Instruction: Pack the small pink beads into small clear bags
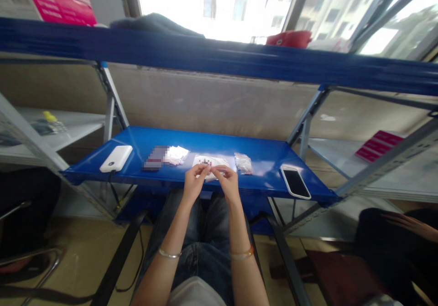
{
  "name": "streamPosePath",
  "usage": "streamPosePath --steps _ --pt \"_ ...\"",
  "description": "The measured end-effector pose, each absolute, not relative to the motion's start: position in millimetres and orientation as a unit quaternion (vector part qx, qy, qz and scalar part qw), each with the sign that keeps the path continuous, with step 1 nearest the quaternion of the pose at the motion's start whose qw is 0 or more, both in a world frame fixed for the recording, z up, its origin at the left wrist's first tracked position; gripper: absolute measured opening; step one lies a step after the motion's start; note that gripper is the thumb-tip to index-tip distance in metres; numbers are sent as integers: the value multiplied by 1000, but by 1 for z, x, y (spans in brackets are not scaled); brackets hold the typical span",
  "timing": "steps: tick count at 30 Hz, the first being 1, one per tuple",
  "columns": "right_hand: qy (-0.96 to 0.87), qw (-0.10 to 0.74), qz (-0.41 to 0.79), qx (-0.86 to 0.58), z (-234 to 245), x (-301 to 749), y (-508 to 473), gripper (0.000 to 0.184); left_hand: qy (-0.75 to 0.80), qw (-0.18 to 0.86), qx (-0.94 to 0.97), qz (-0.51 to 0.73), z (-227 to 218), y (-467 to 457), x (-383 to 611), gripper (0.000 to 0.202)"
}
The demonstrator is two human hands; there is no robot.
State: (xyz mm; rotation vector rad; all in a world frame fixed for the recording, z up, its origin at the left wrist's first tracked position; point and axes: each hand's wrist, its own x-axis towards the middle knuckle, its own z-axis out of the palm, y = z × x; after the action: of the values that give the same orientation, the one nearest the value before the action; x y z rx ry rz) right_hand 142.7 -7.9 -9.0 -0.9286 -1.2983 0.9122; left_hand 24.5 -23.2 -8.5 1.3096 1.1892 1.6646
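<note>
Thin silver bangle on the left wrist; amber bracelet on the right; blue jeans.

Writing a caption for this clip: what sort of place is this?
Likely a small storeroom or workshop: a blue steel shelving rack serves as a bench, and small plastic bags lie on its shelf.

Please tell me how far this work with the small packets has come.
It is hard to judge exactly. Seemingly done: a filled clear plastic bag lies on the blue shelf, and a small stack of white packets lies farther left. In hand: the left hand and right hand pinch something too small to identify above a white sheet. Seemingly left: small reddish pieces lie on that sheet.
</note>
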Motion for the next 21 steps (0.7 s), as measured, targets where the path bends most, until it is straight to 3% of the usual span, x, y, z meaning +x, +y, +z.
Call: streamPosePath --steps 8,21 --pt "-557 595 412 -406 -11 156 0 22 476 325 502 645 -9 -17 34 22" --pt "-491 591 332 -547 -21 248 69 40 453 491 463 583 -14 68 128 14"
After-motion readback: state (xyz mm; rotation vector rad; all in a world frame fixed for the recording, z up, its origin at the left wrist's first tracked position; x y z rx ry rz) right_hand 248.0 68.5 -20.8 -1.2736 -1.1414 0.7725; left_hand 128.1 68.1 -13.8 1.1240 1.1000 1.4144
